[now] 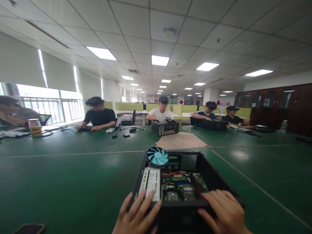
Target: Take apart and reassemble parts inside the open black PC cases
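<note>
An open black computer case (214, 177) lies on the green table (60, 175) right in front of me. Inside it I see a silver power supply (151, 179), a green circuit board (183, 188) with coloured wires, and a blue fan (157, 157) resting on the far left corner. My left hand (136, 216) lies flat on the case's near left edge, fingers spread and reaching onto the power supply. My right hand (225, 211) rests on the near right edge, fingers stretched out over the rim.
A dark phone (29, 228) lies at the near left. A brown sheet (180, 141) lies beyond the case. Across the table several people sit, one with gloved hands on another black case (165, 127). A can (35, 127), cables and small devices (126, 133) lie far left.
</note>
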The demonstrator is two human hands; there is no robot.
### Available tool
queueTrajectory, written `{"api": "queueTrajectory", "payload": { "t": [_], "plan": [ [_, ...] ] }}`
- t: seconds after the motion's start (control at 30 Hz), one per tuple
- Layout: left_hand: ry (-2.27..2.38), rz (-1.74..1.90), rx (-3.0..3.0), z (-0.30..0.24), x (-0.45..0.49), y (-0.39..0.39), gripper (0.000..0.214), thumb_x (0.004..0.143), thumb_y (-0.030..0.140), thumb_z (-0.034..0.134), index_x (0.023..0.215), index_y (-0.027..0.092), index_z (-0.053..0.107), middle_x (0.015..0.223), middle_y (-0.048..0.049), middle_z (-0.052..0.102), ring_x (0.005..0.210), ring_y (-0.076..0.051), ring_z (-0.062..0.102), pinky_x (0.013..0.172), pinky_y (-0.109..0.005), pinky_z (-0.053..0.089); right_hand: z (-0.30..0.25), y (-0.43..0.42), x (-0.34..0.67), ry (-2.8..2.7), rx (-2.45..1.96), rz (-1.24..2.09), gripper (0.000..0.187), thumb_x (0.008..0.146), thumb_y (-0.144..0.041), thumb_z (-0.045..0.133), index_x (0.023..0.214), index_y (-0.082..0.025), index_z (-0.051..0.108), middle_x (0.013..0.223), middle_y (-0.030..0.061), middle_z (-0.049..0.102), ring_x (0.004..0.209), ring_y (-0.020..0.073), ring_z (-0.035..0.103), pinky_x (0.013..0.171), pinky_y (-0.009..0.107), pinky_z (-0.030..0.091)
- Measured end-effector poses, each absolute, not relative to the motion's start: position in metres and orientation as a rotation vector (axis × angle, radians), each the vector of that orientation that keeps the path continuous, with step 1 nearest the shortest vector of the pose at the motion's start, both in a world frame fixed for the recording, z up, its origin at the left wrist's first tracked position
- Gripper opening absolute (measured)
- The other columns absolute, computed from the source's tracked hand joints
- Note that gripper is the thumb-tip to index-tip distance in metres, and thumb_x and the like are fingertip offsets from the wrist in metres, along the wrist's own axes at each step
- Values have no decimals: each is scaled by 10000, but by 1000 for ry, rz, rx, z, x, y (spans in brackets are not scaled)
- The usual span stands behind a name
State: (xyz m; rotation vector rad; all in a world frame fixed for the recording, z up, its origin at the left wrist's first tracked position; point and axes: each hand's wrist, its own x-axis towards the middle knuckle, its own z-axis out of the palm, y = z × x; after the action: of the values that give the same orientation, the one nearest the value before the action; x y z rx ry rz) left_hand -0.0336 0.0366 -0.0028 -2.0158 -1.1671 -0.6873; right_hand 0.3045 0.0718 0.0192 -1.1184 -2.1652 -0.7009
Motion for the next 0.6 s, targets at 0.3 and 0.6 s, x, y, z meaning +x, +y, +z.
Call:
{"api": "queueTrajectory", "payload": {
  "t": [0.3, 0.6],
  "plan": [
    [-1905, -659, -2029, 59, 18, 160, 526, 796, 115, 427, 1312, 203, 478, 1443, -99, 390, 1331, -283, 310, 1063, -450, 261, 90, 175, 130, -2178, -1679, -259, 478, 812, -252, 484, 1280, -159, 502, 1384, 153, 438, 1302, 313, 310, 1043, 479, 218],
    [-2483, -489, -2555, 0, -15, 7, 410, 784, 521, 435, 542, 189, 444, 623, 13, 477, 643, -149, 476, 569, -265, 313, -34, 35, 216, -2188, -1621, 957, 411, 759, -507, 488, 487, -201, 445, 506, -10, 441, 529, 135, 445, 531, 257, 337]
  ]
}}
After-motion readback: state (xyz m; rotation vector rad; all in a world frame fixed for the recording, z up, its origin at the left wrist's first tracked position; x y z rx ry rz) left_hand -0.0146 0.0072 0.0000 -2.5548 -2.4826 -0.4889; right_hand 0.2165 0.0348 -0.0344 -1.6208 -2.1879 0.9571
